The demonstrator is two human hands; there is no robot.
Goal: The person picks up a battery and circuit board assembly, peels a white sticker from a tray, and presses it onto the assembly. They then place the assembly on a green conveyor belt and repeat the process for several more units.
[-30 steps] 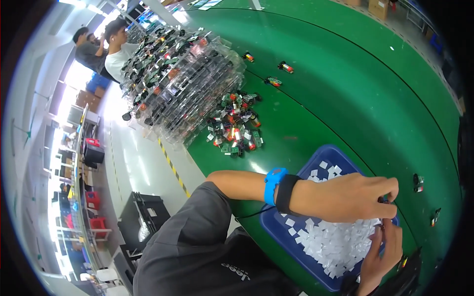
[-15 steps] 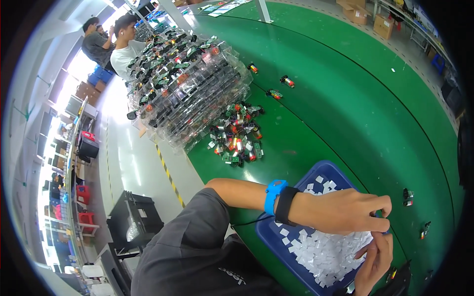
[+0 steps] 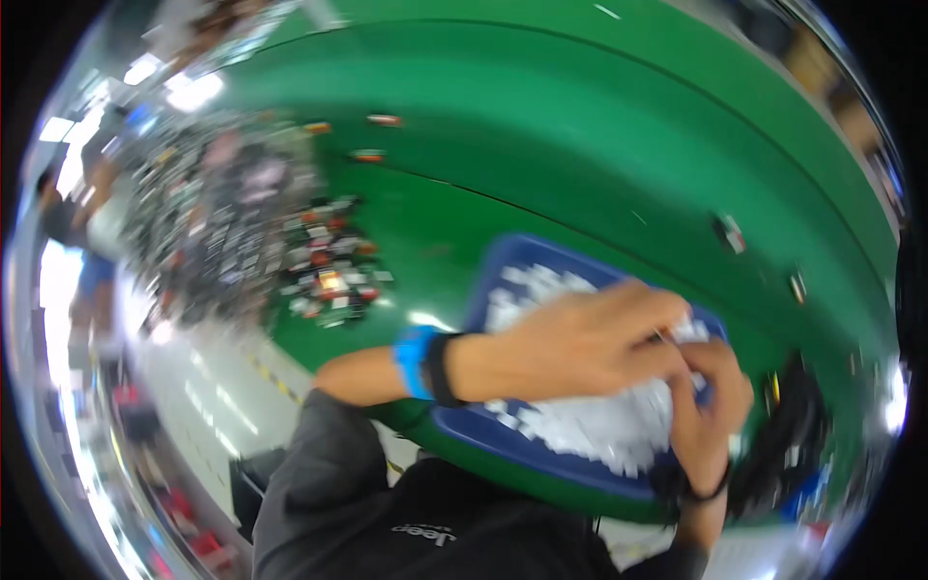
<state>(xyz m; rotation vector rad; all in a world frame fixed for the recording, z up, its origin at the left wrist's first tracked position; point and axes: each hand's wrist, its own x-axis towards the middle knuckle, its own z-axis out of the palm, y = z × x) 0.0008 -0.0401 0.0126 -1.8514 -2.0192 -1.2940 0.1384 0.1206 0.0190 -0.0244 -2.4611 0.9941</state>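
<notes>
My left hand [image 3: 580,343], with a blue band and a black band at the wrist, reaches over a blue plastic tray [image 3: 454,420]. Its thumb and fingers are pinched together near the tray's right part. My right hand [image 3: 713,396] meets it there, fingers bent and closed. Between the fingertips is a small dark and orange bit, too blurred and covered to name. Below my hands, the tray holds a heap of small white square pieces [image 3: 599,435], partly hidden by my left hand and forearm.
On the green table [image 3: 435,208], a pile of small parts with circuit boards [image 3: 329,266] lies left of the tray. Stacked clear plastic trays [image 3: 222,213] stand beyond it. Single parts [image 3: 730,234] lie at the right, near a black bag-like thing [image 3: 788,445]. People stand far left.
The view has swung, so the tray and parts appear further left and the picture is blurred. My hands still meet over the tray's right part, fingertips together.
</notes>
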